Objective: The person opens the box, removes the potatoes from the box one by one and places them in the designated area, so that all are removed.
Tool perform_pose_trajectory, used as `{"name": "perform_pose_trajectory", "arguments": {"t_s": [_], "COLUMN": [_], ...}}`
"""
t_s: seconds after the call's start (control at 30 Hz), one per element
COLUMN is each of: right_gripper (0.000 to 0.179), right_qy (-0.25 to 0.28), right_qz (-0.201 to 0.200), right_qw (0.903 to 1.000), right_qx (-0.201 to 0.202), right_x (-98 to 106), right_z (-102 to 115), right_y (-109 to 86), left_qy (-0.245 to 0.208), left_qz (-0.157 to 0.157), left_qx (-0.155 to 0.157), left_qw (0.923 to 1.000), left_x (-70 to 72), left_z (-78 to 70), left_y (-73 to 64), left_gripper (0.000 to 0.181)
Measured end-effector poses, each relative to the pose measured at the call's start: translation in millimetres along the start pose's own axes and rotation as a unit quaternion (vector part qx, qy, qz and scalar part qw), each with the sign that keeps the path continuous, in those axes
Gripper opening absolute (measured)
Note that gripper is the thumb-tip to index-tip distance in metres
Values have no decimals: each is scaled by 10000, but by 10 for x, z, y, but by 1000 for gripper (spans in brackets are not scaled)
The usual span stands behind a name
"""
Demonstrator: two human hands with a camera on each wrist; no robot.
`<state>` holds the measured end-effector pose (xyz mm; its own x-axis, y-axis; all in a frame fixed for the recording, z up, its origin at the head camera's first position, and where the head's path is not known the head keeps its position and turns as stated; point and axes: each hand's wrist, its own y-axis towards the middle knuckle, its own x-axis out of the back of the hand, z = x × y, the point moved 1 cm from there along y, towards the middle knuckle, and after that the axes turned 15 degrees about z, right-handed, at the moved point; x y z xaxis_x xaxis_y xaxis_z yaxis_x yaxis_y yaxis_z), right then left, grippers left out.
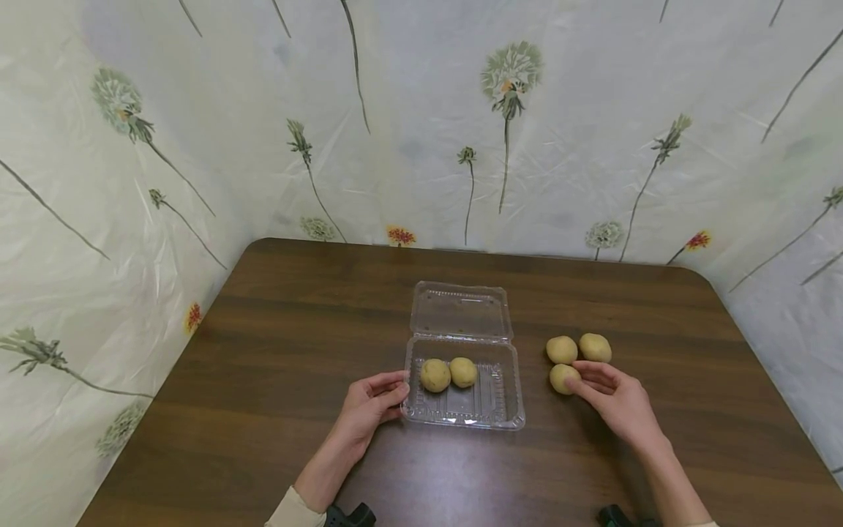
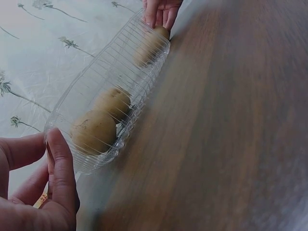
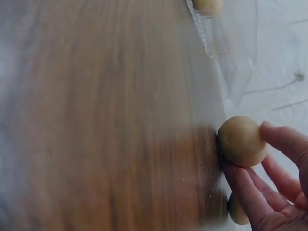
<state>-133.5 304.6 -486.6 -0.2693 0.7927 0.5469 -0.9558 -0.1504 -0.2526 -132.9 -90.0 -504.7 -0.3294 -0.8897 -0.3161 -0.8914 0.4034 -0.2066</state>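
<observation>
A clear plastic clamshell container [image 1: 490, 417] lies on the table with its lid [image 1: 461, 311] folded back. Inside its left half sit two potatoes, a larger one [image 1: 435, 375] beside a smaller one [image 1: 463, 372]. My left hand [image 1: 372, 406] pinches the container's left rim between thumb and fingers, also plain in the left wrist view. To the right of the container, my right hand [image 1: 615, 399] holds a potato [image 1: 562, 379] between thumb and fingertips, close to the tabletop. Just behind it rest two more potatoes, one on the left [image 1: 561, 350] and one on the right [image 1: 596, 348].
The brown wooden table [image 1: 276, 351] has rounded far corners. A plastic sheet with a dandelion print [image 1: 421, 132] hangs behind and along both sides. Dark wrist straps show near the bottom edge of the head view.
</observation>
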Motion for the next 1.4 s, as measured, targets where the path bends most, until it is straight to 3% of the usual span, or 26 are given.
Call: {"name": "perform_pose_trajectory", "arguments": {"t_s": [0.57,1.4], "right_gripper": [65,62], "right_qy": [-209,-224], "right_qz": [50,51], "right_qw": [9987,9994], "right_qx": [-459,-260], "right_x": [67,115], "right_z": [80,65], "right_y": [12,67], "left_qy": [-11,-140], "left_qz": [-5,-26], "left_qx": [36,-10], "left_qw": [10000,9999], "left_x": [-7,-34], "left_z": [-24,-48], "left_y": [21,23], "left_gripper": [41,42]}}
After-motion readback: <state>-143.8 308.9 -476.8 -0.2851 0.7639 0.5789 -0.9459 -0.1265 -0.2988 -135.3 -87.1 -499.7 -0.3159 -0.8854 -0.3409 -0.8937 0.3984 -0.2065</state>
